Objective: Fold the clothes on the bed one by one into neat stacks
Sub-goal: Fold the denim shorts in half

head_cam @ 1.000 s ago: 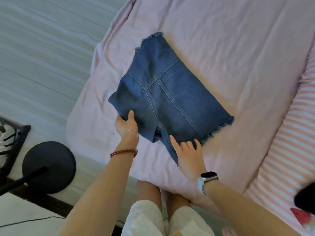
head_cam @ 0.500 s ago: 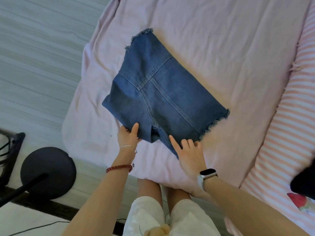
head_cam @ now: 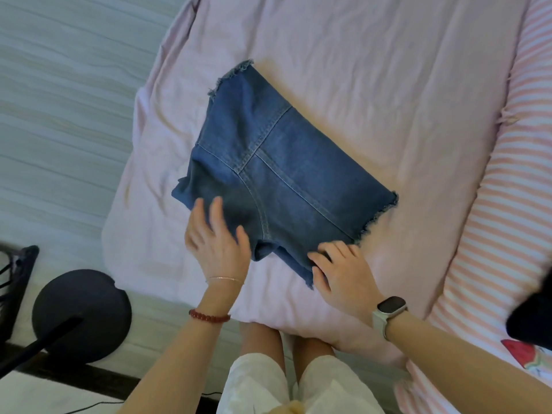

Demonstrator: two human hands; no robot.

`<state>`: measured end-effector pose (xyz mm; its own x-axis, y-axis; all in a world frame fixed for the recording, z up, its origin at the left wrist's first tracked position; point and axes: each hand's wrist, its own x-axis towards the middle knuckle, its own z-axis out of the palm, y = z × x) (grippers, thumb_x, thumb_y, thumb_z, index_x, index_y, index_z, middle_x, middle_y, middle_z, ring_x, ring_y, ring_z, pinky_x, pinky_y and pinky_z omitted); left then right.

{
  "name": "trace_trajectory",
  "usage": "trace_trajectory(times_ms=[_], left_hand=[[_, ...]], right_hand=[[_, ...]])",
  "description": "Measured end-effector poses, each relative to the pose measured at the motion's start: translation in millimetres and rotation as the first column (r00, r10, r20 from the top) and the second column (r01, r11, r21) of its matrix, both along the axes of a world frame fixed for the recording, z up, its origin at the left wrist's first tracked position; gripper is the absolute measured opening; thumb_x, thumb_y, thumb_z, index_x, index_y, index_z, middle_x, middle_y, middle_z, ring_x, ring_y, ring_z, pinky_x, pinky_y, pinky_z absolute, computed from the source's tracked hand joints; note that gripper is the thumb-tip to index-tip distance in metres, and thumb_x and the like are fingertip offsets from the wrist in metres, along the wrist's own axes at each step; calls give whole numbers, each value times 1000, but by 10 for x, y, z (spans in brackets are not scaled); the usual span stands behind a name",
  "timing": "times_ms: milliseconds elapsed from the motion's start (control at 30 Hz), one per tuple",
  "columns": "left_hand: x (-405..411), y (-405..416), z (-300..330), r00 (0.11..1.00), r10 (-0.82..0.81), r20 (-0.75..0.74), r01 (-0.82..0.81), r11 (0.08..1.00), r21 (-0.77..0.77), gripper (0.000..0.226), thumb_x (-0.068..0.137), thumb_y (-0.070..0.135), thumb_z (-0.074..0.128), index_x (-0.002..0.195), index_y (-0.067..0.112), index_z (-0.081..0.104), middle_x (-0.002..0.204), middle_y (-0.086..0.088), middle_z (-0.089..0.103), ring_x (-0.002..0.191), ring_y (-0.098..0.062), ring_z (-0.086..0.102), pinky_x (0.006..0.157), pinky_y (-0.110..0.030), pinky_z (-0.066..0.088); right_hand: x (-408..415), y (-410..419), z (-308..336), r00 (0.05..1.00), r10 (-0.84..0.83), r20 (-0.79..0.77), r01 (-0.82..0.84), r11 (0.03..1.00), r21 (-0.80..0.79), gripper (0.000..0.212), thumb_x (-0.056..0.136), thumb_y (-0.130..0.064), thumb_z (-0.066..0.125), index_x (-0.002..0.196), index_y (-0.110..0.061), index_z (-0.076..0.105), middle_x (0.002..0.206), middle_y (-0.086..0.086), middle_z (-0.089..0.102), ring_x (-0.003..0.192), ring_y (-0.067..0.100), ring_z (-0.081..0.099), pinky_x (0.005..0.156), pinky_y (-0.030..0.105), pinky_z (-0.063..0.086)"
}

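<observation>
Both forearms reach forward from the near edge. The left hand (head_cam: 216, 249) lies palm down with fingers straight and spread. The right hand (head_cam: 343, 271) has its fingers curled, fingertips pressing down, thumb tucked low.

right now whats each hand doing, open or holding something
Left hand: open, fingers spread flat on the denim shorts.
Right hand: fingers curled at the shorts' near hem, apparently gripping it.
</observation>
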<state>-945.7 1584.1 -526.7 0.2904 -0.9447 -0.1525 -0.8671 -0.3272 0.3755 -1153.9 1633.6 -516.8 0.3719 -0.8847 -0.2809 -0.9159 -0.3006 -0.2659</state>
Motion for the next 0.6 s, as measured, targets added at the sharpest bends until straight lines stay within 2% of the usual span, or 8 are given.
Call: trace_trajectory(times_ms=[67,133,200,300,433,533,600], left_hand=[[-49,-48,-21,924,-359,128,364,931,-13,51,82,21,56,132,14,51,142,-21,40,130,-44,37,105,-58,27],[-88,-169,-102,839,-532,114,525,846,90,47,89,31,44,132,15,54,143,-18,42,132,-45,34,103,-63,26],[-34,-251,-249,769,-635,78,606,762,228,56,90,47,31,135,19,50,145,-14,40,134,-43,31,103,-64,26],[223,-215,-489,709,-699,91,621,681,388,72,81,69,25,142,31,33,151,-7,31,137,-41,27,102,-65,25],[369,-193,-581,713,-699,62,611,662,434,80,73,74,30,138,28,43,147,-10,38,132,-44,35,97,-69,31],[344,-223,-493,724,-689,33,615,667,422,84,71,76,27,141,29,36,151,-9,30,136,-43,26,100,-68,25],[352,-251,-400,762,-648,-22,597,689,411,83,72,75,29,142,31,35,154,-7,24,140,-40,18,103,-68,20]], right_hand=[[103,-137,-44,999,-26,-27,25,999,-39,42,86,-29,39,120,-16,60,123,9,58,113,28,55,94,47,43],[214,-293,-143,993,26,-112,-27,1000,-4,50,89,-32,32,136,-21,47,144,10,42,132,31,39,105,60,28],[225,-417,-296,981,84,-175,-77,996,48,52,91,-37,31,141,-26,39,150,10,33,138,33,30,103,69,20],[82,-532,-499,960,177,-219,-154,981,119,52,92,-45,37,141,-29,40,151,5,32,139,31,28,98,74,21],[-96,-553,-530,959,196,-205,-168,975,145,52,91,-48,31,137,-30,45,149,2,36,138,29,31,95,75,24],[-156,-529,-416,976,138,-167,-128,989,68,47,89,-36,52,136,-28,48,148,3,38,137,27,34,96,72,28],[-218,-574,-313,994,0,-113,-2,1000,-21,49,78,-20,68,127,-18,58,139,9,49,130,30,45,94,63,38]])
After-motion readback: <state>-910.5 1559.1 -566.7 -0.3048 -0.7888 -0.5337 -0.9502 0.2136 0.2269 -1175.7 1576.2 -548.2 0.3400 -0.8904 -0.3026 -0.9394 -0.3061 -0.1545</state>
